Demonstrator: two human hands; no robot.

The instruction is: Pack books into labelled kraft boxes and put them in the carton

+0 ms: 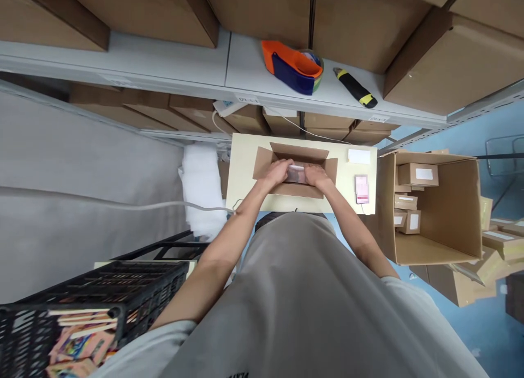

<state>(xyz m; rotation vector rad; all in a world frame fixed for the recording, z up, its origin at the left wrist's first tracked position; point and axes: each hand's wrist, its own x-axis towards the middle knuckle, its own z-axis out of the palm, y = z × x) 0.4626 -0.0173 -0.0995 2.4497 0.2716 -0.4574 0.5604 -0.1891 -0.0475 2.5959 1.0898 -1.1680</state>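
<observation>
An open cardboard box (297, 190) sits on the cream tabletop (240, 190) with its flaps spread outward. Inside its opening lies a pinkish packet with a shiny, clear-looking wrap (296, 174). My left hand (279, 171) grips the left end of this packet, fingers curled over it. At the opposite end, my right hand (315, 174) is closed on it too. The fingertips of both hands are partly hidden, as is the underside of the packet.
A phone (362, 189) and a white label stack (359, 156) lie at the table's right. Above, a shelf holds an orange-and-blue tape dispenser (292, 67) and a utility knife (355, 88). A large carton (438, 250) holds small boxes. White wrap (202, 187) and a black crate (151, 280) stand left.
</observation>
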